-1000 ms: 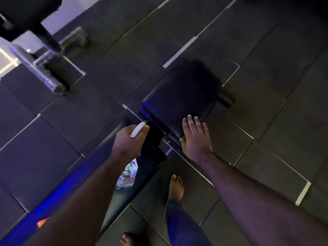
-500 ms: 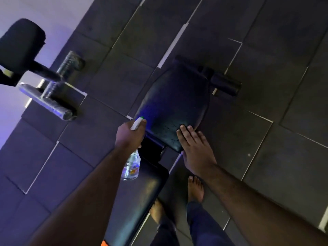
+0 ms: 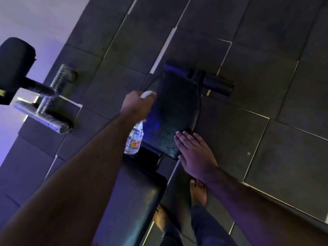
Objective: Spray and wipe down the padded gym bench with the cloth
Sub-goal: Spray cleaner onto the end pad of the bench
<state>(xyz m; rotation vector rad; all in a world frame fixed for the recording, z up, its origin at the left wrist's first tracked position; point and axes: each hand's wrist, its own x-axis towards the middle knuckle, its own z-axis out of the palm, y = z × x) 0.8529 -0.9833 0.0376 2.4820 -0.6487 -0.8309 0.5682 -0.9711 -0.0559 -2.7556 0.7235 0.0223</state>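
Note:
The black padded bench runs from the bottom centre up the frame: a long back pad and, beyond a gap, a seat pad dotted with droplets. My left hand is shut on a clear spray bottle with a white head, held at the seat pad's left edge. My right hand lies flat, fingers together, on the seat pad's near right corner. No cloth is visible.
Black foam rollers stick out at the bench's far end. A machine with a black pad and metal bars stands at the left by a pale wall. My bare feet stand on dark floor tiles right of the bench.
My left hand has carried the spray bottle farther forward along the seat pad's left edge. Droplets now show on the pad. My right hand stays on the near corner.

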